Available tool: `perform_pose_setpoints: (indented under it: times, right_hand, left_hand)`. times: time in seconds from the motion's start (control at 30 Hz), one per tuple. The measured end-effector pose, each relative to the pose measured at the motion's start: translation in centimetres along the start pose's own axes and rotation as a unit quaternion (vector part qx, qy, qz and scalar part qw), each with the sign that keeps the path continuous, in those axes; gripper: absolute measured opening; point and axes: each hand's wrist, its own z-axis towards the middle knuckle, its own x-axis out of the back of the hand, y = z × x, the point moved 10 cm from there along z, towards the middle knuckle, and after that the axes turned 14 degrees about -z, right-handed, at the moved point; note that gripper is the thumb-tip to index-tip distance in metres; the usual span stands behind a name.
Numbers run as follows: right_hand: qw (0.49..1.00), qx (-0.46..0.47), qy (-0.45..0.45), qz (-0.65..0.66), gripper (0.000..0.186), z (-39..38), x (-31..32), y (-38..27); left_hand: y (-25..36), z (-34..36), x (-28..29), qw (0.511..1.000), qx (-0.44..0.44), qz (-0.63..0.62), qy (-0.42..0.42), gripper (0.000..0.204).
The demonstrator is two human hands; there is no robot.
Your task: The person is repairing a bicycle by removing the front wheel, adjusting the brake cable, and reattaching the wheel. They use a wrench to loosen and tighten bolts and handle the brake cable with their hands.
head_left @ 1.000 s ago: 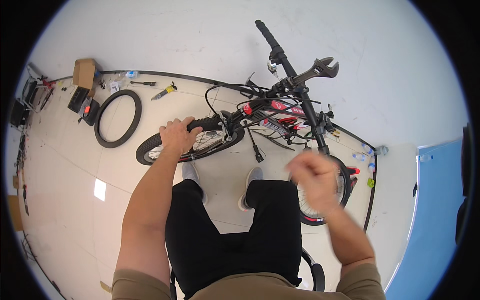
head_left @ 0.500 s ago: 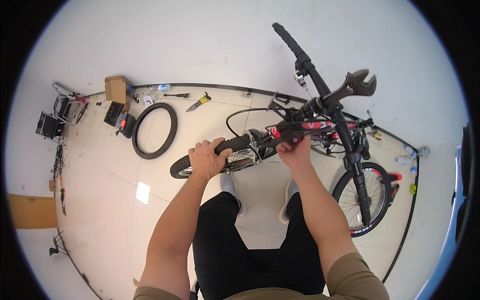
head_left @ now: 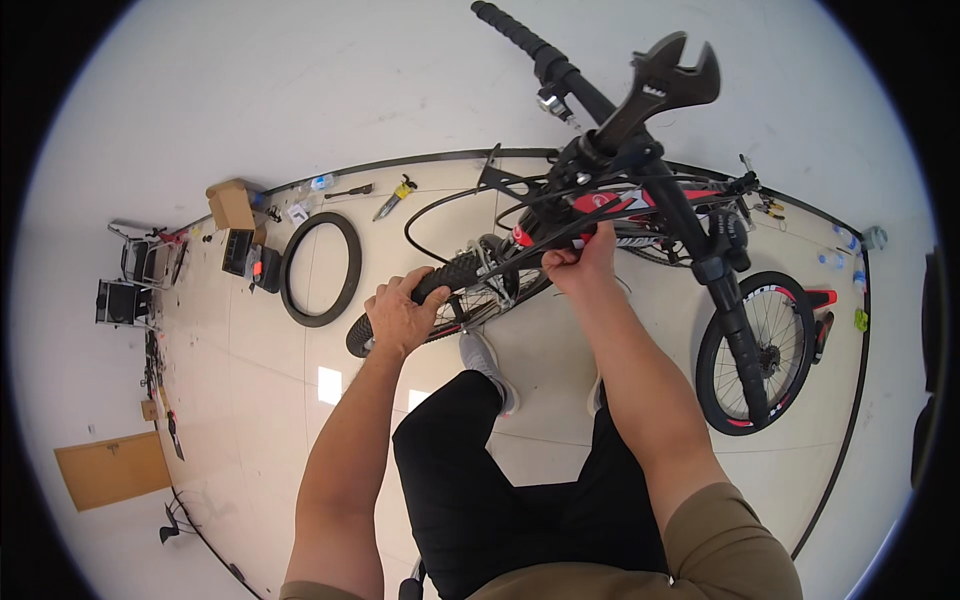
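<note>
My left hand (head_left: 405, 312) grips the knobbly tyre (head_left: 452, 275) of the front wheel. My right hand (head_left: 580, 262) is closed around the black and red bicycle frame (head_left: 620, 232), just behind the front brake and fork. A large adjustable wrench (head_left: 668, 78) is at the top of the steering column, beside the black handlebar (head_left: 515, 25), which runs diagonally across the view with cables looping beneath it. My feet, in grey shoes (head_left: 480, 365), are on the tiled floor below the bike, the right one mostly hidden by my arm.
A loose tyre (head_left: 320, 312) lies left, near a cardboard box (head_left: 228, 205), black cases (head_left: 265, 270) and a yellow-handled tool (head_left: 400, 195). A spoked wheel (head_left: 745, 355) is at the right, beside red parts (head_left: 820, 297) and bottles (head_left: 832, 260). Folded chairs (head_left: 125, 300) stand by the left wall.
My right hand has moved from loose in the air to a grip on the frame. The handlebar and wrench have risen and come nearer. The view has shifted, bringing the wooden door in.
</note>
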Motion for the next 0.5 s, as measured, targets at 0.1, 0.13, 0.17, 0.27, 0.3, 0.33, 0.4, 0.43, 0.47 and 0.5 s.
perform_pose_setpoints:
  times: [0.1,0.13,0.17,0.27,0.3,0.33,0.4,0.43,0.47,0.5]
  right_hand:
    - [1.000,-0.001,0.024,-0.004,0.036,-1.0,-0.3,-0.5]
    - [0.999,0.004,0.035,-0.004,0.036,-1.3,-0.2,-0.7]
    - [1.000,0.006,0.024,-0.007,0.035,-1.1,-0.1,-0.7]
    - [1.000,-0.001,0.026,-0.001,0.038,-0.5,0.2,-0.3]
    - [1.000,-0.002,0.021,0.003,0.037,-0.4,0.3,-0.5]
    - [1.000,-0.004,0.015,0.006,0.037,-0.5,0.4,-0.8]
    - [1.000,-0.006,0.016,0.005,0.036,-0.3,0.4,-0.9]
    - [1.000,-0.005,0.024,0.001,0.035,-0.6,0.4,-1.0]
    - [0.999,-0.004,0.033,-0.002,0.035,-0.8,0.4,-0.9]
    - [0.999,0.000,0.032,-0.002,0.033,-1.0,0.2,-0.9]
  left_hand:
    - [-0.3,-0.8,-0.1,1.000,-0.003,-0.019,-0.013,0.048]
    - [0.0,-0.9,-0.1,0.999,-0.011,-0.030,-0.021,0.047]
    - [0.0,-0.8,-0.2,0.999,-0.005,-0.030,-0.030,0.047]
    - [-0.2,-0.8,0.0,0.999,0.002,-0.034,-0.043,0.046]
    - [-0.2,-1.0,-0.3,0.998,-0.004,-0.040,-0.038,0.045]
    - [0.1,-1.2,-0.2,0.998,-0.008,-0.046,-0.033,0.045]
    - [0.6,-1.4,0.0,0.999,-0.003,-0.033,-0.022,0.046]
    - [0.6,-1.3,0.0,1.000,-0.003,-0.026,-0.016,0.046]
    - [0.6,-1.3,0.1,1.000,-0.004,-0.018,-0.011,0.047]
    - [0.4,-1.3,0.2,1.000,0.006,-0.011,-0.014,0.047]
